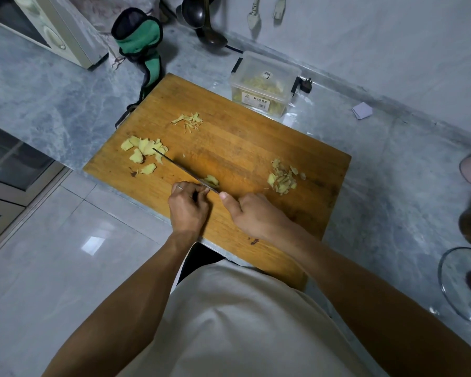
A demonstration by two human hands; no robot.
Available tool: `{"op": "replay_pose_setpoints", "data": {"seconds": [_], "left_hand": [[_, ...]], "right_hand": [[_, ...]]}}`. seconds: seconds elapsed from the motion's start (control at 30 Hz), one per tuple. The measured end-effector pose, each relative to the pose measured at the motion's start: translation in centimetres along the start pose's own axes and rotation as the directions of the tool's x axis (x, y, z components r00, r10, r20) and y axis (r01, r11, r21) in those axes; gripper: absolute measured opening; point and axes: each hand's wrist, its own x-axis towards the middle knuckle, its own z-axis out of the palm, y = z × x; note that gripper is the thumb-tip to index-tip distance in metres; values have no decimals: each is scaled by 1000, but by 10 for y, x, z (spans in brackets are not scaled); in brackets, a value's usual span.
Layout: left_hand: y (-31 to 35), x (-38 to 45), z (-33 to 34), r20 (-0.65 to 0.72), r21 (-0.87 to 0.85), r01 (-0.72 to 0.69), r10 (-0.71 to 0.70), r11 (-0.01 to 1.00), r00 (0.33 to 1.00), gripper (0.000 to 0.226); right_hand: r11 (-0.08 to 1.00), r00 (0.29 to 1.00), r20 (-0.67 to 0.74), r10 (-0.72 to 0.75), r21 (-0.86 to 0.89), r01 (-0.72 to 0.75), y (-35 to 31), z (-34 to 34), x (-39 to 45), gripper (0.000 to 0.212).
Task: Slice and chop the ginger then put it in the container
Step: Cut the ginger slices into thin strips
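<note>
Left hand (188,205): grip closed round the knife (184,170) handle, blade laid across the cutting board (229,148).
Right hand (252,213): fingers curled under, thumb out; whether it holds anything cannot be told.
Ginger piece (212,180): beside the blade; small, firm, probably slippery when wet; best pinned from above.
Slices (144,151), shreds (188,121), chopped heap (282,178): on the board; light, scatter easily.
Container (264,84): beyond the board on the desk (365,159), already holding ginger.
</note>
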Motion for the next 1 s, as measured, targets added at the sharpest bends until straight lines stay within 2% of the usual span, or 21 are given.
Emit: {"op": "replay_pose_setpoints", "data": {"seconds": [0.23, 0.8, 1.0], "left_hand": [[2, -2, 0, 4, -19, 13, -13, 1000, 1000, 11], [6, -2, -1, 1, -22, 58, -58, 998, 998, 11], [6, -1, -3, -5, -6, 30, -30, 1000, 1000, 9]], "right_hand": [[999, 1000, -17, 7, 38, -6, 4, -4, -10, 73], [1000, 1000, 3, 14, -5, -14, 1, 1, -1, 72], [1000, 1000, -2, 9, 14, -9, -1, 8, 2, 68]]}}
